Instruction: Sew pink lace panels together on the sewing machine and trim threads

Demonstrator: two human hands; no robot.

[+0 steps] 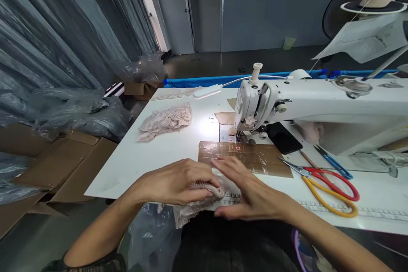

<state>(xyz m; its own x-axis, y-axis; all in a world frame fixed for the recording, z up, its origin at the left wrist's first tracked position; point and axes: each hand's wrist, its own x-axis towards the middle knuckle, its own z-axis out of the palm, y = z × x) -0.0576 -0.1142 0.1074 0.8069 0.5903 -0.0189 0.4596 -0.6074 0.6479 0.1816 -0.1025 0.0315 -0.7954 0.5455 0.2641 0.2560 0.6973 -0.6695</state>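
Observation:
At the front edge of the white table, my left hand (pixel 186 180) is closed around a bunched piece of pale pink knit fabric (pixel 207 187). Part of that fabric hangs down over the table edge. My right hand (pixel 244 191) is beside it with thumb and fingers apart, close to the fabric's right end; whether its fingertips touch the fabric is hard to make out. Just beyond both hands lies a brown taped sheet (pixel 255 157), in front of the needle area of a white sewing machine (pixel 255 102).
A folded pink knit piece (pixel 167 120) lies left on the table (pixel 127 170). To the right are red-and-yellow-handled scissors (pixel 331 187), a blue tool (pixel 334 162) and a black phone (pixel 283 137). A lamp (pixel 208 91) lights the machine. Cardboard boxes (pixel 63 159) stand on the left.

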